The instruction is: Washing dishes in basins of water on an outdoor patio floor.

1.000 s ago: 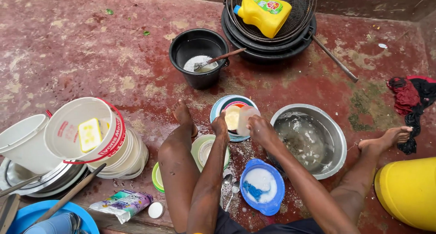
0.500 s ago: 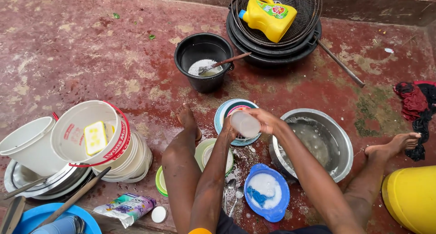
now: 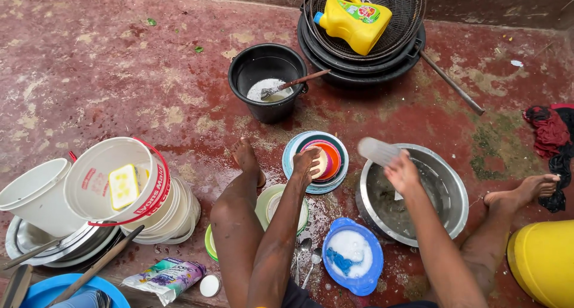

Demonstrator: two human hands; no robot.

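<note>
Head view: right hand (image 3: 402, 173) gripped blurred cup (image 3: 378, 151) over basin (image 3: 448, 185); left hand (image 3: 306, 163) curled on plates (image 3: 317, 158), grip unclear.

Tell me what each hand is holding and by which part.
The right hand grips a translucent plastic cup by its base end, over the steel basin. The left hand rests on the stacked plates, gripping nothing visible.

Worn red concrete floor (image 3: 107, 75), black bucket (image 3: 267, 81), steel basin (image 3: 445, 182), stacked plates (image 3: 299, 143)

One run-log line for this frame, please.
left hand: on stacked plates | right hand: holds clear plastic cup over steel basin | seated on red floor
</note>
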